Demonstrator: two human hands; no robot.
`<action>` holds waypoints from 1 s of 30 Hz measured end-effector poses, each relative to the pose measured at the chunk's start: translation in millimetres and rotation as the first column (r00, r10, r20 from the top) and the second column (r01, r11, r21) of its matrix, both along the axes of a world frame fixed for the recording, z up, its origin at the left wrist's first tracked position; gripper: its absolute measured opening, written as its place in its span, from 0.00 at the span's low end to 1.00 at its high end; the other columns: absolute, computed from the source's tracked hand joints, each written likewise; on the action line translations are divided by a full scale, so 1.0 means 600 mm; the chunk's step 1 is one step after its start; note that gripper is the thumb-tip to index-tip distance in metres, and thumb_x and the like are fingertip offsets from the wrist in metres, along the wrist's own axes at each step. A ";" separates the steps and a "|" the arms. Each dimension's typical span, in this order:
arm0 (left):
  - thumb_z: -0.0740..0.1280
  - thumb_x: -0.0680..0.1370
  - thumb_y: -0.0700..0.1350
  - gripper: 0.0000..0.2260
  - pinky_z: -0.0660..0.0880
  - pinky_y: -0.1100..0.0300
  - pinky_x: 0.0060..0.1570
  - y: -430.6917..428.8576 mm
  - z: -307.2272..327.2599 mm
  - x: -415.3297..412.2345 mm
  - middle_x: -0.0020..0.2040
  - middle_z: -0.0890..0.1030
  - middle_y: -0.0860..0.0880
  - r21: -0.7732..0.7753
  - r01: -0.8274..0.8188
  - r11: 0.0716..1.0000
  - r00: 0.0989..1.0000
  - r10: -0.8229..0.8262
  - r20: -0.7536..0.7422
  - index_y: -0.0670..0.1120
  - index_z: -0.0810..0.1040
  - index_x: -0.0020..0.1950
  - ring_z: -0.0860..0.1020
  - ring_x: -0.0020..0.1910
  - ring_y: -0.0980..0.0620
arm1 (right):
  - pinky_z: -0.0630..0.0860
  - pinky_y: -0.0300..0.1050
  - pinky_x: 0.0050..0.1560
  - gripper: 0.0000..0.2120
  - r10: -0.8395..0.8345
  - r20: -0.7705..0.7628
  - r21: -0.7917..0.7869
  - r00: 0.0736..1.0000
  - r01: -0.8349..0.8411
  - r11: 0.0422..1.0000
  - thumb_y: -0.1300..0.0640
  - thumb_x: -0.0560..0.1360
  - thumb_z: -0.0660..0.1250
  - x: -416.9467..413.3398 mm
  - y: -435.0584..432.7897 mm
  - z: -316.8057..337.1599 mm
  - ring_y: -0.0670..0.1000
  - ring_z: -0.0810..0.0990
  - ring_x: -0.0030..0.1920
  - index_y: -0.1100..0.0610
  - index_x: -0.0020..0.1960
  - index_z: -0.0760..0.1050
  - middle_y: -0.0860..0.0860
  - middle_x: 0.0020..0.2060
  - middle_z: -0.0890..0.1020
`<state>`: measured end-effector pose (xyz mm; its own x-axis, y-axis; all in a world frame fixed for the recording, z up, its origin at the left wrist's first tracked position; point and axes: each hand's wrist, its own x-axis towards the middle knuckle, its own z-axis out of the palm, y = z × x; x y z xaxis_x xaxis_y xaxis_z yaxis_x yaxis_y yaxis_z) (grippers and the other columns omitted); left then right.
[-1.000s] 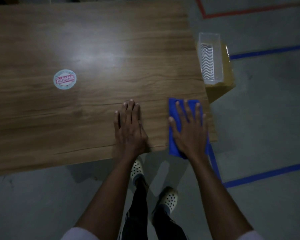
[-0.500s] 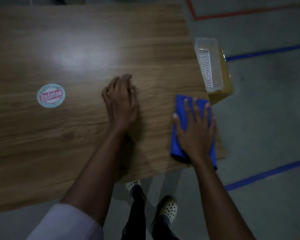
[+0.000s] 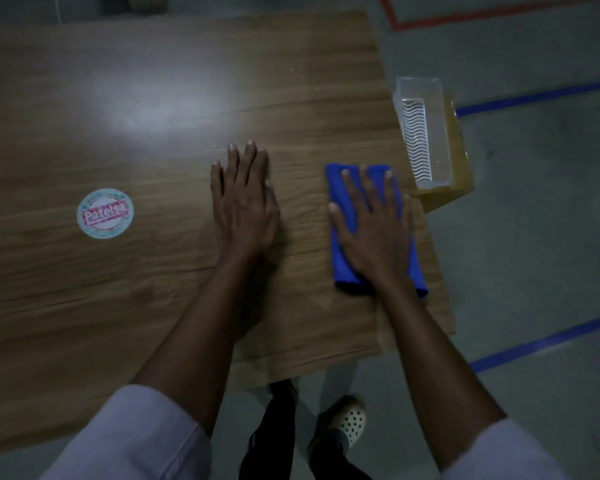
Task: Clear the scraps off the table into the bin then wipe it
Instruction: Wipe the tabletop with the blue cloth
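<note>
My right hand presses flat, fingers spread, on the folded blue cloth near the counter's 3 o'clock edge. My left hand lies flat at the cloth's 9 o'clock. I judge the cloth soft, light and prone to bunching, so I'd press mid-fold.

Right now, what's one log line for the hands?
left hand: flat on table | right hand: flat on blue cloth | clear bin: off table's right edge

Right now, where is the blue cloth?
In the head view, the blue cloth lies flat near the right edge of the table, under the right hand, with the clear bin just beyond that edge.
</note>
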<state>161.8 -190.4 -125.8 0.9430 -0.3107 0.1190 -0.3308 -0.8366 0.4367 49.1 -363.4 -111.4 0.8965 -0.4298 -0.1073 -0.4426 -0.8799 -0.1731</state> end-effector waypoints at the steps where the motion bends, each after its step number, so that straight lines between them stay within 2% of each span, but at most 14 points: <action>1: 0.52 0.83 0.49 0.25 0.45 0.50 0.80 -0.002 0.002 0.000 0.82 0.63 0.48 -0.009 -0.006 1.000 1.000 0.006 -0.018 0.46 0.68 0.79 0.56 0.82 0.47 | 0.44 0.63 0.80 0.31 -0.081 -0.002 0.010 0.997 0.081 0.997 0.34 0.84 0.46 0.018 -0.021 -0.002 0.54 0.39 0.83 0.41 0.83 0.46 0.42 0.83 0.47; 4: 0.46 0.83 0.56 0.28 0.44 0.51 0.81 -0.006 0.004 0.005 0.82 0.62 0.50 -0.036 -0.027 0.999 0.997 0.024 -0.068 0.48 0.65 0.81 0.54 0.83 0.50 | 0.42 0.67 0.79 0.31 -0.324 0.018 0.093 0.946 0.321 0.942 0.35 0.83 0.46 0.097 -0.024 -0.002 0.55 0.36 0.82 0.41 0.83 0.44 0.42 0.83 0.44; 6: 0.44 0.83 0.59 0.31 0.45 0.51 0.81 -0.008 0.003 0.003 0.82 0.61 0.50 -0.047 -0.038 0.998 0.997 0.035 -0.062 0.48 0.63 0.82 0.54 0.83 0.51 | 0.40 0.68 0.78 0.31 -0.327 0.011 0.133 0.945 0.323 0.937 0.37 0.84 0.47 0.138 0.023 -0.001 0.56 0.35 0.82 0.42 0.83 0.43 0.43 0.83 0.43; 9: 0.44 0.83 0.59 0.31 0.47 0.51 0.80 -0.003 -0.003 0.004 0.81 0.64 0.47 -0.091 -0.059 0.994 0.998 0.055 -0.044 0.45 0.60 0.82 0.57 0.82 0.50 | 0.42 0.66 0.79 0.29 0.098 0.036 0.048 0.994 -0.100 0.994 0.40 0.84 0.47 0.134 0.111 0.001 0.56 0.38 0.82 0.42 0.83 0.45 0.42 0.83 0.46; 12: 0.46 0.84 0.58 0.30 0.49 0.51 0.81 -0.002 -0.001 0.006 0.80 0.65 0.45 -0.133 -0.085 0.987 0.996 0.080 -0.049 0.44 0.59 0.82 0.58 0.81 0.49 | 0.49 0.64 0.79 0.31 0.430 0.054 0.035 0.901 -0.432 0.901 0.38 0.81 0.52 0.106 0.068 -0.006 0.53 0.42 0.83 0.40 0.82 0.52 0.40 0.82 0.51; 14: 0.46 0.84 0.58 0.30 0.49 0.50 0.80 -0.004 -0.001 0.006 0.81 0.65 0.46 -0.119 -0.081 0.990 0.996 0.075 -0.056 0.45 0.59 0.83 0.58 0.82 0.49 | 0.51 0.64 0.79 0.31 0.299 0.060 0.000 0.952 -0.300 0.954 0.33 0.81 0.50 0.093 -0.006 -0.013 0.53 0.43 0.83 0.39 0.82 0.52 0.40 0.82 0.53; 16: 0.47 0.84 0.57 0.30 0.49 0.49 0.80 -0.006 -0.003 0.004 0.81 0.64 0.46 -0.096 -0.075 0.993 0.996 0.071 -0.044 0.45 0.59 0.83 0.57 0.82 0.50 | 0.49 0.64 0.79 0.31 -0.036 0.063 0.013 0.997 0.035 0.999 0.32 0.82 0.48 0.096 -0.059 -0.011 0.54 0.43 0.83 0.40 0.83 0.51 0.41 0.83 0.52; 18: 0.47 0.83 0.57 0.30 0.50 0.49 0.80 -0.007 -0.004 0.006 0.81 0.64 0.47 -0.085 -0.078 0.993 0.997 0.076 -0.028 0.45 0.60 0.82 0.58 0.82 0.49 | 0.44 0.66 0.79 0.32 -0.295 0.045 0.063 0.954 0.292 0.954 0.32 0.82 0.47 0.125 -0.044 -0.007 0.54 0.40 0.83 0.40 0.83 0.47 0.42 0.83 0.48; 19: 0.47 0.83 0.57 0.30 0.50 0.49 0.80 -0.007 -0.005 0.007 0.81 0.65 0.46 -0.094 -0.082 0.992 0.997 0.080 -0.023 0.45 0.60 0.82 0.58 0.82 0.49 | 0.42 0.67 0.79 0.33 -0.299 0.051 0.067 0.953 0.296 0.953 0.32 0.82 0.47 0.141 -0.013 -0.004 0.55 0.39 0.82 0.41 0.83 0.46 0.43 0.83 0.48; 21: 0.48 0.84 0.57 0.30 0.50 0.50 0.80 -0.005 -0.007 0.006 0.80 0.66 0.46 -0.130 -0.093 0.987 0.996 0.094 -0.003 0.44 0.62 0.82 0.60 0.81 0.48 | 0.41 0.66 0.79 0.30 -0.043 0.095 0.033 0.995 0.040 0.999 0.36 0.84 0.47 0.159 0.064 -0.001 0.56 0.41 0.83 0.43 0.83 0.48 0.43 0.83 0.49; 23: 0.49 0.84 0.57 0.29 0.52 0.50 0.80 -0.003 -0.012 0.006 0.80 0.67 0.45 -0.163 -0.092 0.982 0.995 0.096 0.017 0.43 0.63 0.81 0.61 0.81 0.48 | 0.46 0.63 0.79 0.28 0.320 0.074 -0.036 0.945 -0.318 0.947 0.42 0.84 0.51 0.153 0.107 -0.005 0.55 0.43 0.83 0.43 0.83 0.51 0.43 0.83 0.51; 25: 0.49 0.84 0.57 0.29 0.52 0.49 0.80 -0.002 -0.013 0.008 0.80 0.67 0.45 -0.160 -0.090 0.983 0.995 0.096 0.029 0.42 0.64 0.81 0.62 0.80 0.47 | 0.48 0.62 0.79 0.28 0.448 0.078 -0.034 0.891 -0.447 0.894 0.42 0.84 0.53 0.157 0.070 -0.011 0.53 0.45 0.83 0.42 0.83 0.53 0.41 0.82 0.54; 28: 0.48 0.84 0.58 0.29 0.50 0.50 0.80 -0.009 -0.007 0.008 0.81 0.65 0.46 -0.102 -0.078 0.992 0.997 0.080 0.016 0.44 0.63 0.81 0.59 0.81 0.49 | 0.47 0.63 0.80 0.28 0.085 0.073 0.005 0.994 -0.085 0.996 0.35 0.84 0.47 0.169 -0.027 -0.006 0.52 0.43 0.83 0.39 0.82 0.51 0.40 0.82 0.52; 30: 0.48 0.84 0.58 0.29 0.48 0.52 0.80 -0.011 -0.006 0.006 0.81 0.63 0.47 -0.083 -0.079 0.993 0.997 0.080 0.010 0.45 0.62 0.82 0.58 0.82 0.49 | 0.45 0.65 0.79 0.28 -0.239 0.062 0.055 0.969 0.236 0.970 0.35 0.84 0.46 0.170 -0.046 -0.001 0.52 0.41 0.83 0.39 0.83 0.49 0.40 0.83 0.50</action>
<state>165.4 -197.1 -129.1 0.9626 -0.2235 0.1533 -0.2707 -0.8220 0.5011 151.2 -391.0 -112.0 0.7754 -0.6270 -0.0747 -0.6234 -0.7414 -0.2482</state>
